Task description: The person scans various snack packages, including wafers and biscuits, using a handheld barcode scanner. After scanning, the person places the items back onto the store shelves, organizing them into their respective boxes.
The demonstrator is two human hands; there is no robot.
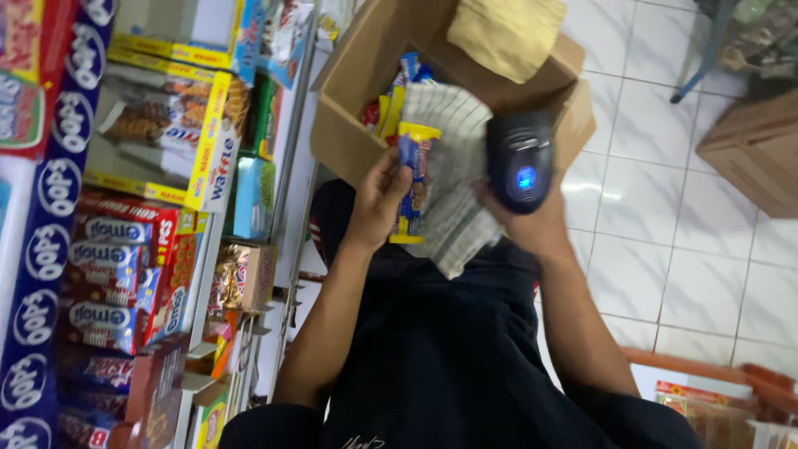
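So the left hand point(378, 199) has its grip clamped on a small snack packet point(411, 179), yellow and blue with a biscuit picture on it, held upright with the thumb on the front and the fingers tucked behind. Right up against that grip, on the far side of the packet, there's a sheet of lined paper point(453, 166) that looks like a printed list, sitting behind the packet and hanging down below it. I can't tell which hand is actually carrying the paper.

The right hand point(532, 220) is wrapped tight around a dark handheld scanner point(519, 158) with a little blue light glowing on its face. The scanner sticks up out of that grip, just beside the paper's edge, so the two hands are close together with the packet and paper between them.

Just beyond both grips is an open cardboard box point(349, 125) with more yellow and blue packets poking out of it, flaps up, and a tan cloth or bag point(507, 33) draped on the far flap. Off to the left hand's outer side runs a shop shelf point(287, 166) crammed with wafer and biscuit boxes. Under it all is a white tiled floor point(665, 216), plus another brown carton point(756, 150) out past the right hand.
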